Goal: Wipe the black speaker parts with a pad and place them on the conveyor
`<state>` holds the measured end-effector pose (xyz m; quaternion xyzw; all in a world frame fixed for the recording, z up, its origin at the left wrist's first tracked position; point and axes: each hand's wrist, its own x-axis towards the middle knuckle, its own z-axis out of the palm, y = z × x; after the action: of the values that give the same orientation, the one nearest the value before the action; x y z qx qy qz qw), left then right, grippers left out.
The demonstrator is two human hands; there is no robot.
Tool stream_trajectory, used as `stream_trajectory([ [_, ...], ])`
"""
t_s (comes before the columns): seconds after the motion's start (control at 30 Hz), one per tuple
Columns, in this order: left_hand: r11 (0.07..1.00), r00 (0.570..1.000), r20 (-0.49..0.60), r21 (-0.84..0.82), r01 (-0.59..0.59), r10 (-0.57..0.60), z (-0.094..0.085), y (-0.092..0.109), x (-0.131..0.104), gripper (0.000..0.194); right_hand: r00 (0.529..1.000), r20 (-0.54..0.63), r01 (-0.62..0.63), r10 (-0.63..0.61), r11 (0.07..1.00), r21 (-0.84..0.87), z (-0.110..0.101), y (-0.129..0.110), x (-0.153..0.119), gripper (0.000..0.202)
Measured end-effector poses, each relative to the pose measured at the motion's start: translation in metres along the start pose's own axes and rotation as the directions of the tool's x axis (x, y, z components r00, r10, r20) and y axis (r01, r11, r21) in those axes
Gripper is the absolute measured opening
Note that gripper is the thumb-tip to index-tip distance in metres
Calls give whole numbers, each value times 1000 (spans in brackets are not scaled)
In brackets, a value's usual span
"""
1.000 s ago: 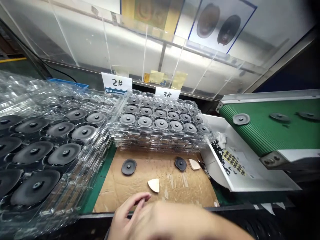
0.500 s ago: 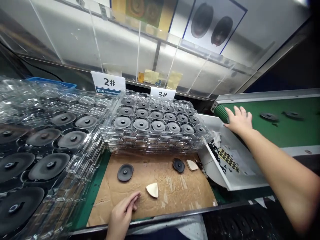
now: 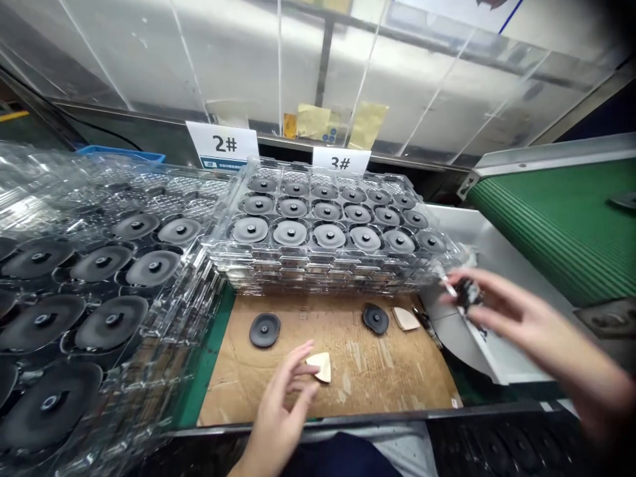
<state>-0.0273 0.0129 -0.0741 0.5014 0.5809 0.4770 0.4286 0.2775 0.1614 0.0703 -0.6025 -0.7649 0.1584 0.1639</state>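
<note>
My left hand (image 3: 284, 404) is open, thumb and fingers apart. Its fingertips overlap the edge of a cream, rounded-triangular pad (image 3: 324, 368) on the cardboard sheet (image 3: 358, 371); whether they touch it I cannot tell. Over the near edge of the white bin, my right hand (image 3: 501, 308) pinches a small dark part (image 3: 468, 293), blurred by motion. Left on the cardboard lies a black oval disc (image 3: 265, 329) with a raised centre hub. Another black disc (image 3: 375, 319) rests further right, beside a second cream pad (image 3: 406, 319).
Stacked clear trays (image 3: 318, 268) of black discs stand behind the cardboard. More clear trays (image 3: 163, 344) with larger-looking discs fill the left side. At right are a white bin (image 3: 477, 232) and a green conveyor belt (image 3: 556, 218). Number signs (image 3: 223, 147) stand behind.
My right hand has come back from the conveyor toward the cardboard, now with a small dark part. My left hand has opened and moved right to the cream pad. The view has shifted.
</note>
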Motion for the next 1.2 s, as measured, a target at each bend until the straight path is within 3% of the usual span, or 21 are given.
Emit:
stream_trajectory([
  [0.03,991,989,79,32,-130,127,6,12,3,44,968,248,-43,-41,944,326,21,-7,-23,53],
  [0.07,952,941,192,75,-298,279,12,24,7,56,913,405,-181,-57,831,526,44,-12,-44,56],
  [0.1,865,841,294,82,-495,453,19,35,10,67,850,520,-313,-82,717,623,66,-15,-64,61],
  [0.17,706,657,441,70,-705,612,34,53,17,69,834,547,-414,-78,566,713,107,-18,-95,66],
  [0.2,682,620,483,63,-729,618,41,60,19,59,832,552,-453,-56,506,734,124,-18,-107,66],
  [0.27,751,662,507,45,-659,551,51,69,22,38,840,542,-506,9,372,778,147,-19,-124,62],
  [0.33,840,726,522,35,-542,447,55,71,21,32,840,541,-534,45,244,809,156,-22,-134,61],
  [0.4,855,726,554,48,-516,406,53,63,17,37,838,543,-544,63,189,817,154,-28,-139,60],
  [0.47,822,698,568,65,-566,436,49,49,10,47,822,563,-567,87,220,794,149,-34,-138,60],
  [0.53,805,699,542,67,-589,466,47,34,1,62,803,589,-588,94,293,754,145,-40,-133,62],
  [0.57,817,725,506,66,-573,468,47,28,-3,68,799,596,-585,80,332,740,144,-42,-130,64],
  [0.67,908,874,302,60,-415,380,49,21,-16,72,817,575,-498,-42,451,741,145,-49,-119,66],
  [0.73,970,959,155,14,-244,239,48,24,-21,68,829,540,-389,-144,544,743,148,-54,-110,66],
  [0.8,994,998,57,-112,-6,13,42,28,-22,62,842,505,-262,-188,676,689,154,-58,-99,64],
  [0.87,897,967,25,-367,246,-255,30,31,-20,58,875,460,-169,-148,798,578,166,-63,-86,55],
  [0.9,787,929,46,-517,337,-367,23,31,-18,58,895,430,-143,-114,842,520,174,-65,-80,49],
  [0.97,516,864,127,-756,403,-488,6,30,-14,60,925,374,-112,-70,890,443,195,-70,-72,38],
  [1.0,407,848,157,-824,395,-506,-2,29,-12,60,932,355,-92,-74,899,428,205,-73,-71,34],
  [1.07,278,839,176,-892,357,-515,-16,28,-10,56,937,327,-26,-123,909,417,224,-80,-74,27],
  [1.2,204,859,177,-930,306,-481,-32,27,-10,47,923,295,98,-247,893,440,243,-90,-89,24],
])
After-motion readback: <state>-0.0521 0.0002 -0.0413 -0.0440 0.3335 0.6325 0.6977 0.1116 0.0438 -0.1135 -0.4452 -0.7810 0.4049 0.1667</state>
